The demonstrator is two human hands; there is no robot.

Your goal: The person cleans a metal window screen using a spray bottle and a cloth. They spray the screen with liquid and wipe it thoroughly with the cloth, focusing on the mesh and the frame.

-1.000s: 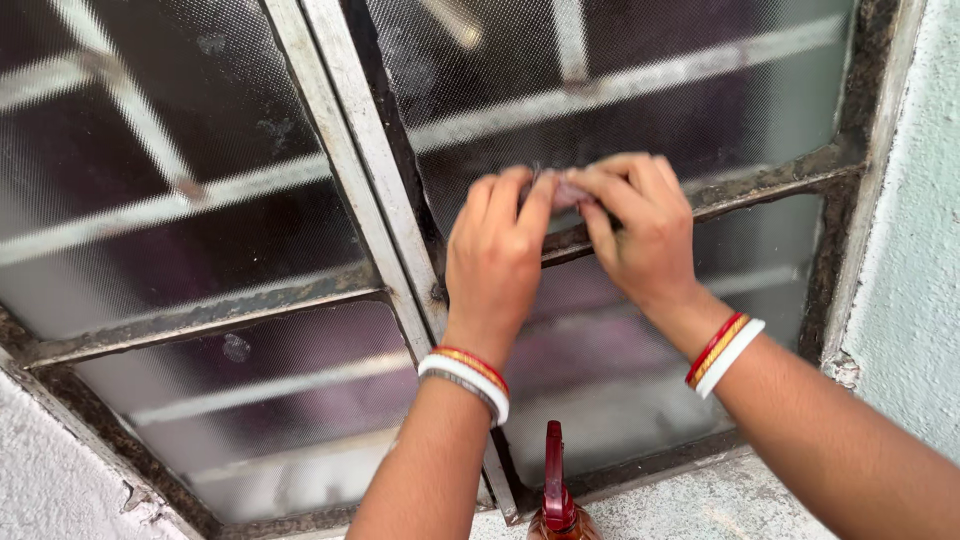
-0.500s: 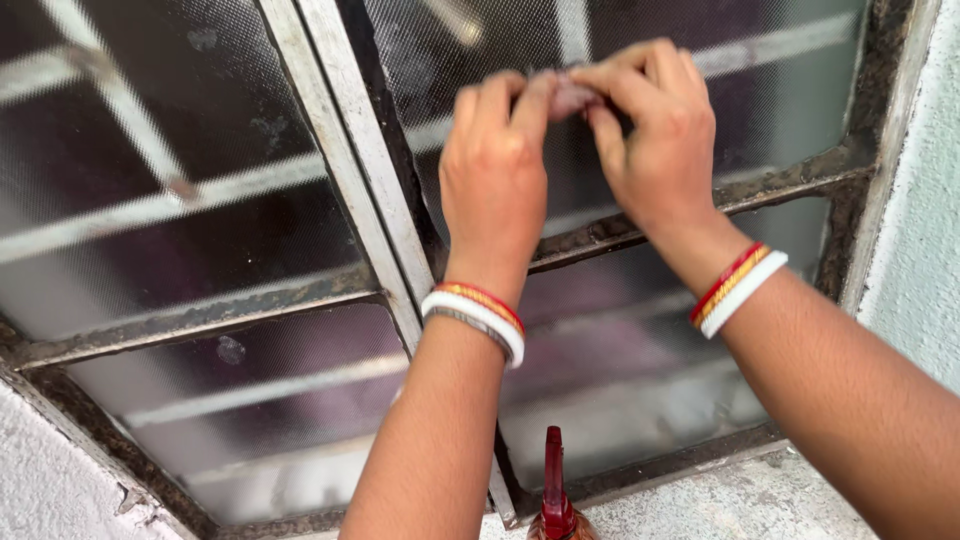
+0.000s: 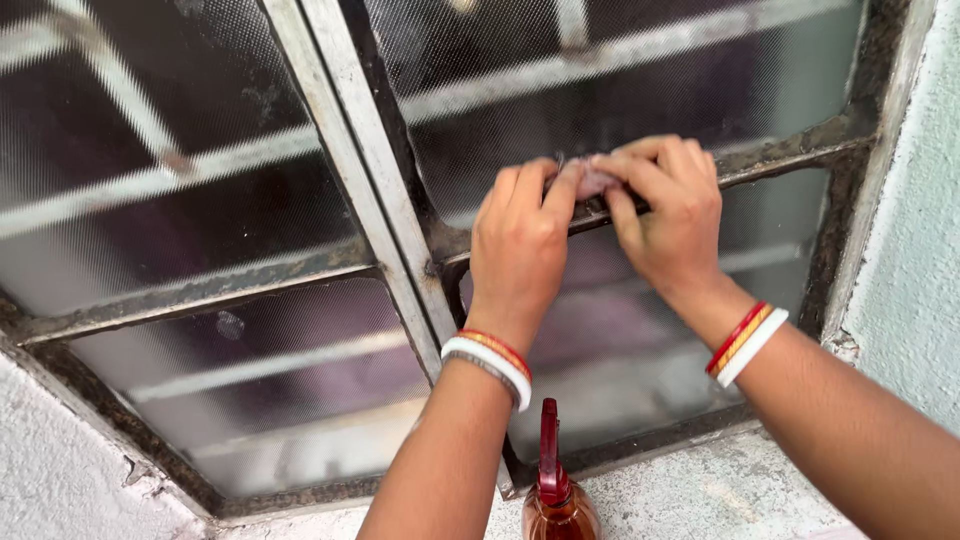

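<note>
Your two hands meet at centre frame: left hand [image 3: 520, 250] and right hand [image 3: 675, 215] both have their grip pinched shut on one small pinkish cloth [image 3: 592, 180], probably a rag, pressed against the rusty crossbar [image 3: 780, 160]. Four frosted panes [image 3: 200, 150] surround it. One red-topped spray bottle [image 3: 555, 495] stands at the bottom edge, well apart.

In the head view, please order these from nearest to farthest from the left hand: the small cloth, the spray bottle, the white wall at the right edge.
1. Small cloth: at the left hand's fingertips.
2. Spray bottle: below, on the sill.
3. White wall: far right.
</note>
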